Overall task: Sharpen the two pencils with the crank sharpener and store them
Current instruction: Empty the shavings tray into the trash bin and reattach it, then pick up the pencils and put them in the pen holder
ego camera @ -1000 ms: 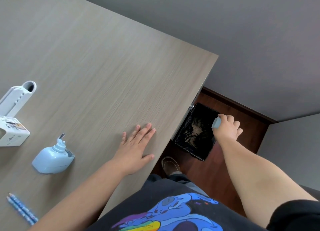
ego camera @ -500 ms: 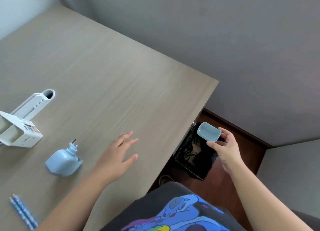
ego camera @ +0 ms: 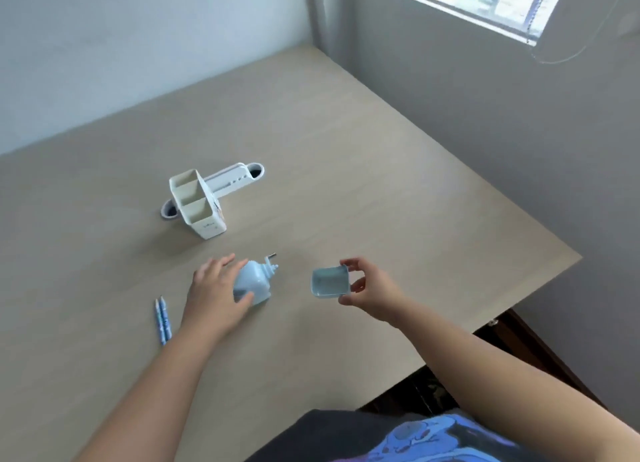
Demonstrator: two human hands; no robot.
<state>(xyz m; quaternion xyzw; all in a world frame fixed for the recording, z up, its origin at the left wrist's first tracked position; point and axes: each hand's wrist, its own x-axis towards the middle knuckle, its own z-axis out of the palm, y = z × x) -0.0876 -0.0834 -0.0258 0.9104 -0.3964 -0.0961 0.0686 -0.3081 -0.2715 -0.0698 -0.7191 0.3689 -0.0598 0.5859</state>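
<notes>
A light blue crank sharpener [ego camera: 255,280] stands on the wooden table [ego camera: 381,191], its crank end pointing up and right. My left hand [ego camera: 215,295] wraps around its left side and grips it. My right hand [ego camera: 367,290] holds the sharpener's small blue shavings tray [ego camera: 329,281] in the air just right of the sharpener, its hollow side facing me. Two blue pencils [ego camera: 162,320] lie side by side on the table, left of my left hand. A white pencil holder [ego camera: 197,203] with several compartments stands farther back.
A long white case [ego camera: 228,181] lies behind the holder. The table's right edge runs diagonally, with dark floor [ego camera: 512,343] below it. Walls close off the far side and a window [ego camera: 478,0] sits top right.
My right hand came up from the bin beside the table and carried the blue tray over the tabletop. My left hand moved from flat on the table onto the sharpener. The view swung towards the table.
</notes>
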